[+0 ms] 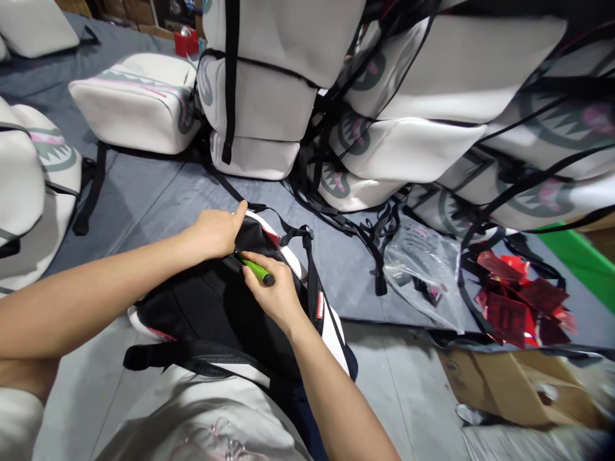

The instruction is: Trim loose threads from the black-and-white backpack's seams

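A backpack [206,301] with a black back panel and white sides lies in front of me, leaning on the table edge. My left hand [218,232] is closed on the bag's upper edge, thumb raised and fingertips hidden. My right hand [276,288] grips a slim green marker [257,267] with a black end. Its dark front end points at the black fabric beside my left hand; I cannot tell whether it touches. A black strap [310,256] with a buckle runs along the bag's right side, near a small red label [319,305].
White backpacks with shark-mouth prints stand stacked [259,102] across the grey table [336,275]. Another lies at the left [139,105]. To the right are a clear plastic bag [425,269] and red packets [519,301]. Below stands an open cardboard box [509,384].
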{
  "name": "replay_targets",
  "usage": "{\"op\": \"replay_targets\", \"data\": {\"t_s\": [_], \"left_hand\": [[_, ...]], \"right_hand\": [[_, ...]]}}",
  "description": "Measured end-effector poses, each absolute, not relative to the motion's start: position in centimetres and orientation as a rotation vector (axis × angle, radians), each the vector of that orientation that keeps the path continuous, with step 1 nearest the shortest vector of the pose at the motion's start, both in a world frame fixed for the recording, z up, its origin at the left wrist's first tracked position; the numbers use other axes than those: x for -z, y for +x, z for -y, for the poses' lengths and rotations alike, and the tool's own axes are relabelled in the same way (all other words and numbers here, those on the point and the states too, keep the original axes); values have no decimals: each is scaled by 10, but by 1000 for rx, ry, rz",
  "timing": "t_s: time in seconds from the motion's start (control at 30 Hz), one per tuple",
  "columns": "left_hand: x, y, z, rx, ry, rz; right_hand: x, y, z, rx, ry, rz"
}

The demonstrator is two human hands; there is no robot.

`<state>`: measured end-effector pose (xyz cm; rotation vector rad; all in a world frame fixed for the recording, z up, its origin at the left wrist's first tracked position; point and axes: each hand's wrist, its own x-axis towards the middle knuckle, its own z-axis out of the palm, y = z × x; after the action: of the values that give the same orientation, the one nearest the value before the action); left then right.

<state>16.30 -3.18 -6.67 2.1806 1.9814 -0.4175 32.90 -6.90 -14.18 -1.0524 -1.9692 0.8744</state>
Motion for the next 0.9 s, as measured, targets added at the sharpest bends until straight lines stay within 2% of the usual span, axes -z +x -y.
{"op": "replay_targets", "data": {"t_s": [0.5, 0.73, 0.9], "left_hand": [[71, 160, 29, 416, 2183, -1996], [73, 151, 29, 440, 2194, -1981], [80, 148, 20, 545, 2158, -1963]], "right_hand": [[137, 330, 67, -933, -1085, 1975], [136, 314, 75, -821, -1190, 1980], [117, 335, 71, -946, -1124, 1830]]}}
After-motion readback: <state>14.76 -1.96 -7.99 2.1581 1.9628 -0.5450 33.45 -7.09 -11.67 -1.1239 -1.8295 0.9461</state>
